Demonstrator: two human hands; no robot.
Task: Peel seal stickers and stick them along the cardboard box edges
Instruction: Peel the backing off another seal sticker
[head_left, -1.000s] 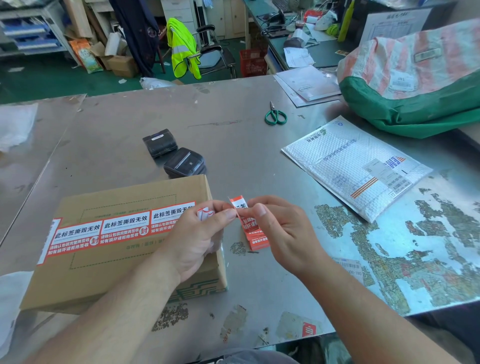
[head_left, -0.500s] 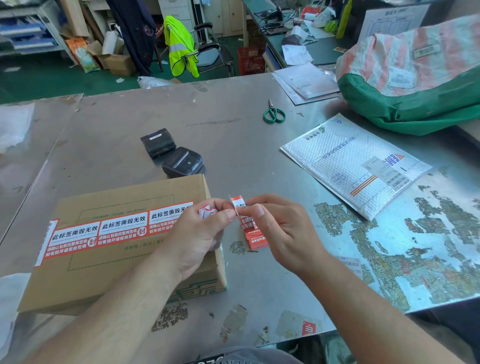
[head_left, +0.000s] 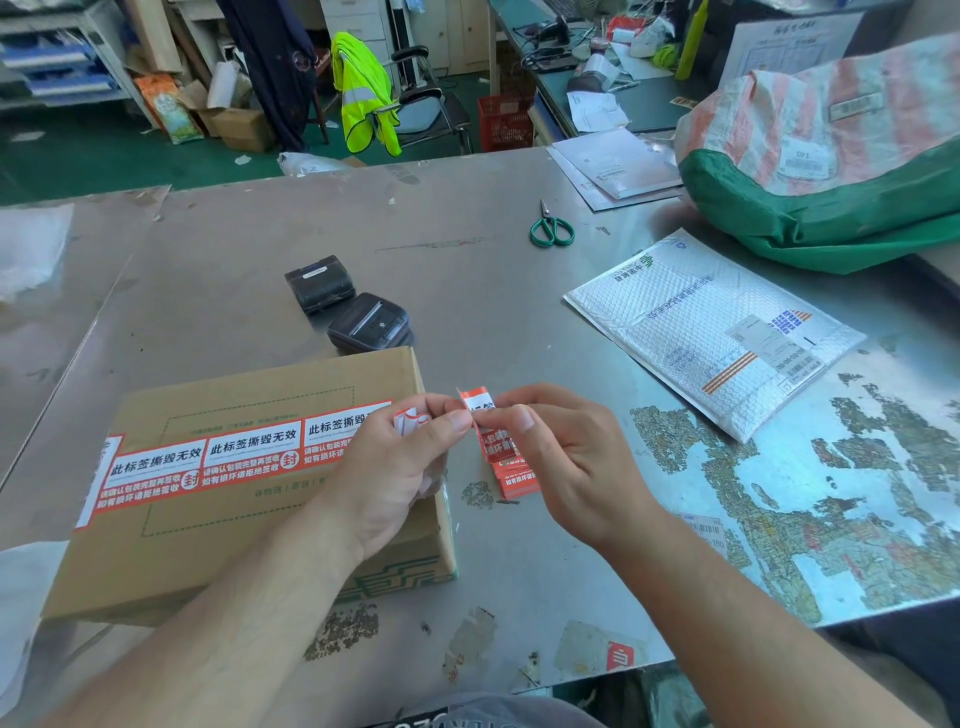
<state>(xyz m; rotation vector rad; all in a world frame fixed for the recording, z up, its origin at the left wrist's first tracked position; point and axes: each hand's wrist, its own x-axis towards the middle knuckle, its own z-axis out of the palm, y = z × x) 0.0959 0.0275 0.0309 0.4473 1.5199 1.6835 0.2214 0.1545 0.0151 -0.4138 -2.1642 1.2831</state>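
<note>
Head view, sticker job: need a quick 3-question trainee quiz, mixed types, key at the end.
1. True or false: the scissors lie on the table, beyond the cardboard box.
2. What do the left hand and the right hand pinch between them? A) a seal sticker B) the scissors C) the cardboard box
3. Fill in: the row of stuck stickers runs across the box's ____ face.
Key: 1 true; 2 A; 3 top.
</note>
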